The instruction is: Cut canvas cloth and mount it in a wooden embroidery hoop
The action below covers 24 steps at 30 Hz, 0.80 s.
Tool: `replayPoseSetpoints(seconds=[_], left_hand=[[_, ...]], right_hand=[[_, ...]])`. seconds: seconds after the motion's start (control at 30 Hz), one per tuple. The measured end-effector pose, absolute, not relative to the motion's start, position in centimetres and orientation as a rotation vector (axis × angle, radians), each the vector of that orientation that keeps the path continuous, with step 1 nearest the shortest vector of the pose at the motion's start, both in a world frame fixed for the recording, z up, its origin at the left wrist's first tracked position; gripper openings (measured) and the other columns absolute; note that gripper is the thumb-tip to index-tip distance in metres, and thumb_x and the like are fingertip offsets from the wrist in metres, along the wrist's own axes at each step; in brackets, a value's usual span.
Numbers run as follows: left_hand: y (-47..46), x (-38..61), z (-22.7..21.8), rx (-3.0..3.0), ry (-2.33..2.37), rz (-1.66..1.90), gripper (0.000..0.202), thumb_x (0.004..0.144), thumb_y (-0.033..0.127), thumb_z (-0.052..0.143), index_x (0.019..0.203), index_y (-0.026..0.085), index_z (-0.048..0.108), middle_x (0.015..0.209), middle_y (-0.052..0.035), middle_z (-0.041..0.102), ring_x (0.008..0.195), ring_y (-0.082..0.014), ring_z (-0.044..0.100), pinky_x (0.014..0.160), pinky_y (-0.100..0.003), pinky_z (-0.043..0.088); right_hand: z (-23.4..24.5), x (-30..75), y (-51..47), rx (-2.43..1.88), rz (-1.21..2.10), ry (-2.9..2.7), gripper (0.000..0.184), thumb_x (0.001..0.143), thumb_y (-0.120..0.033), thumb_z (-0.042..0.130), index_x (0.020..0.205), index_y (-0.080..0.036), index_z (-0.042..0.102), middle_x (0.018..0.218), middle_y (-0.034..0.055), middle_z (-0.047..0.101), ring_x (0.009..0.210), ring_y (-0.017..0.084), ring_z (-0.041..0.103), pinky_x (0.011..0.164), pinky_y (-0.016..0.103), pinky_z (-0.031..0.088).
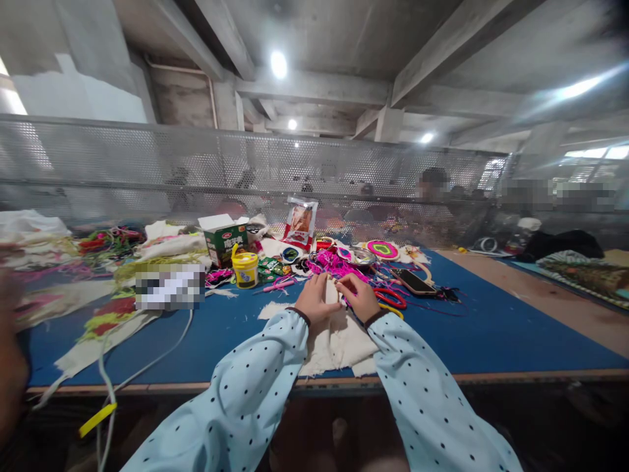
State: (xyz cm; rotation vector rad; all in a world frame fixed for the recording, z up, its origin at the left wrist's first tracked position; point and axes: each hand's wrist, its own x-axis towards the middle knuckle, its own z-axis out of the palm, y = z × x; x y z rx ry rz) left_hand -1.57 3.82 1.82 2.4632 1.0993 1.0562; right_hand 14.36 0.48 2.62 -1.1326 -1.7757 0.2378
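My left hand (315, 298) and my right hand (360, 295) meet over a piece of cream cloth (334, 341) lying on the blue table (466, 328). Both hands are closed in a pinch on the cloth's far edge. What else the fingers hold is too small to make out. Pink yarn (334, 263) lies just beyond the fingertips. Red and yellow hoops (390, 298) lie right of my right hand. Both arms wear light blue dotted sleeves.
A yellow tub (244, 267), a green box (226, 241), a snack bag (301, 223) and a phone (415, 282) lie beyond the hands. Cloth pieces and yarn cover the left side. A mesh screen (147, 164) runs behind the table, with people beyond it. White cables (113, 380) hang off the front edge.
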Motion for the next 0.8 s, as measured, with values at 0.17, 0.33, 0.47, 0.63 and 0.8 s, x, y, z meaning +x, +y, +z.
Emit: replayPoseSetpoints(seconds=[0.17, 0.33, 0.47, 0.63, 0.8], left_hand=[[3.7, -1.8, 1.8, 2.444, 1.027, 1.114, 0.093, 0.057, 0.031, 0.071, 0.137, 0.017, 0.026, 0.132, -0.0134, 0.042, 0.119, -0.0304, 0.040, 0.100, -0.042, 0.029], [3.2, -2.0, 2.1, 2.457, 1.057, 1.140, 0.099, 0.056, 0.028, 0.071, 0.141, 0.018, 0.021, 0.132, -0.0122, 0.042, 0.117, -0.0314, 0.041, 0.100, -0.042, 0.030], [3.0, -2.0, 2.3, 2.531, 1.136, 1.145, 0.101, 0.054, 0.030, 0.071, 0.141, 0.019, 0.020, 0.127, -0.0115, 0.046, 0.110, -0.0313, 0.044, 0.096, -0.041, 0.031], [2.8, -1.9, 2.6, 2.580, 1.223, 1.162, 0.100, 0.056, 0.032, 0.068, 0.142, 0.021, 0.017, 0.124, -0.0100, 0.046, 0.106, -0.0298, 0.043, 0.094, -0.040, 0.031], [2.5, -1.8, 3.0, 2.658, 1.291, 1.131, 0.100, 0.056, 0.035, 0.068, 0.142, 0.022, 0.018, 0.117, -0.0085, 0.048, 0.102, -0.0293, 0.042, 0.092, -0.039, 0.031]], right_hand=[[2.4, 14.4, 0.5, -1.131, 0.273, -1.760, 0.016, 0.084, -0.036, 0.049, 0.081, -0.021, 0.054, 0.073, 0.0014, 0.062, 0.069, 0.016, 0.059, 0.065, 0.029, 0.045], [2.3, 14.5, 0.6, -1.126, 0.326, -1.736, 0.016, 0.083, -0.036, 0.051, 0.079, -0.020, 0.053, 0.072, 0.0016, 0.063, 0.068, 0.017, 0.061, 0.064, 0.029, 0.046], [1.9, 14.6, 0.8, -1.122, 0.399, -1.692, 0.016, 0.082, -0.036, 0.052, 0.078, -0.020, 0.053, 0.068, 0.0014, 0.062, 0.064, 0.017, 0.060, 0.060, 0.029, 0.046], [1.6, 14.6, 1.2, -1.112, 0.570, -1.579, 0.021, 0.080, -0.042, 0.053, 0.079, -0.021, 0.054, 0.062, 0.0009, 0.060, 0.056, 0.016, 0.058, 0.054, 0.029, 0.048], [1.8, 14.5, 1.5, -1.130, 0.767, -1.578, 0.035, 0.078, -0.055, 0.048, 0.074, -0.021, 0.052, 0.059, 0.0008, 0.059, 0.048, 0.015, 0.054, 0.051, 0.030, 0.048]])
